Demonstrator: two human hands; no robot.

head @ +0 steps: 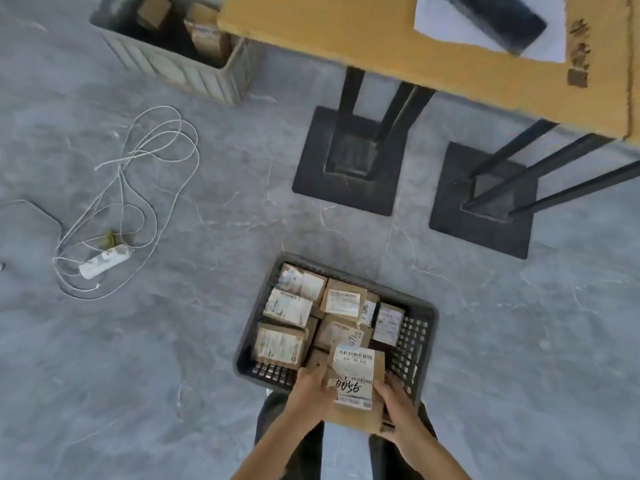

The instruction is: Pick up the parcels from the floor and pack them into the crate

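Nearest the camera, left hand (pixel 313 386) and right hand (pixel 398 410) gripping a flat brown cardboard parcel (pixel 379 367) by opposite side edges, fingers of both curled round the card. Parcel held level and label-up just over the near end of a dark grey slotted plastic crate (pixel 412 341) on the floor, probably for lowering flat onto the layer beneath. On its white shipping label (pixel 353 368), barcodes plus "0056" handwritten in black marker; smaller print too blurred to read. Inside the crate, a snug layer of small brown labelled boxes (pixel 287 308), labels up, seemingly packed edge to edge to save room; marker scrawl on two, not legible. Farther out on the grey marbled floor (pixel 173 358), a white power strip (pixel 104 265) amid loose loops of white cable (pixel 156 150). Beyond, two black square table bases (pixel 346 161) under a yellow-brown tabletop (pixel 346 32) bearing dark printed characters, unreadable. Farthest left, a pale ribbed crate (pixel 180 67) with more cardboard boxes inside.
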